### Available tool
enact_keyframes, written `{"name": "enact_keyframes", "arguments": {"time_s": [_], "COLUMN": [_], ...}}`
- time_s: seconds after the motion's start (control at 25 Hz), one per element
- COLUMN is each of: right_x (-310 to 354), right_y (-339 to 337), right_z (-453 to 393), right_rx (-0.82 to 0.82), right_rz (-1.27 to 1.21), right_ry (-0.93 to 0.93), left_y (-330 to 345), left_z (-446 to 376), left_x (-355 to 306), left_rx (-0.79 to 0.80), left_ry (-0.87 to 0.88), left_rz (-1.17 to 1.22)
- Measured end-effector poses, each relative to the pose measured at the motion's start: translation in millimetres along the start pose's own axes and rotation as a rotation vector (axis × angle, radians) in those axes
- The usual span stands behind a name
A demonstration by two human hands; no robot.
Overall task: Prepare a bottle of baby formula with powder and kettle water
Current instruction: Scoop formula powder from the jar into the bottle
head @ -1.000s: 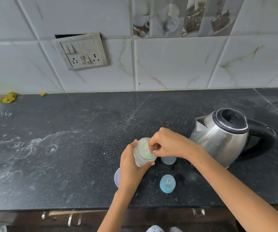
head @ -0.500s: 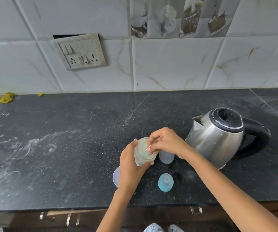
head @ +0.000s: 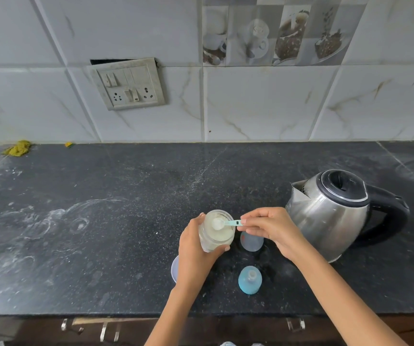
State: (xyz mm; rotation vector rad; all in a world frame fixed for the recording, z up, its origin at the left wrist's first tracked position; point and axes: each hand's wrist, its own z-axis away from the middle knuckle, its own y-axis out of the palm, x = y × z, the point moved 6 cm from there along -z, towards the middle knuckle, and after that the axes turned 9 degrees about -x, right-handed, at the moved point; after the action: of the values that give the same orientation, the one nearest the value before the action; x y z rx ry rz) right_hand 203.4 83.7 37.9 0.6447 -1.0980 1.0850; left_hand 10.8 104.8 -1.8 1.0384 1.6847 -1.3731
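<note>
The left hand [head: 196,248] was wrapped around a clear powder jar [head: 216,231], tilting its open mouth toward the right hand [head: 270,228]. That hand pinched the handle of a small blue scoop [head: 223,223], whose bowl sat heaped with white powder just above the jar's mouth. Just below the right hand's fingers stood the open baby bottle [head: 251,242] (clear, seemingly empty), and nearer the person lay its blue teat cap [head: 250,280]. A steel kettle [head: 330,216] stood just right of the right hand on the dark counter [head: 101,233]; a pale lid [head: 174,269] peeked out beneath the left wrist.
</note>
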Motion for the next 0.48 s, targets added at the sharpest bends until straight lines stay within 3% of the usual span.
{"name": "enact_keyframes", "arguments": {"time_s": [0.48], "right_x": [3.7], "right_y": [0.8], "right_z": [4.8], "right_rx": [-0.063], "right_rz": [-0.119], "right_ry": [-0.005], "left_y": [-6.7], "left_z": [-20.8], "left_x": [9.3], "left_rx": [0.082], "left_ry": [-0.03], "left_rz": [-0.013]}}
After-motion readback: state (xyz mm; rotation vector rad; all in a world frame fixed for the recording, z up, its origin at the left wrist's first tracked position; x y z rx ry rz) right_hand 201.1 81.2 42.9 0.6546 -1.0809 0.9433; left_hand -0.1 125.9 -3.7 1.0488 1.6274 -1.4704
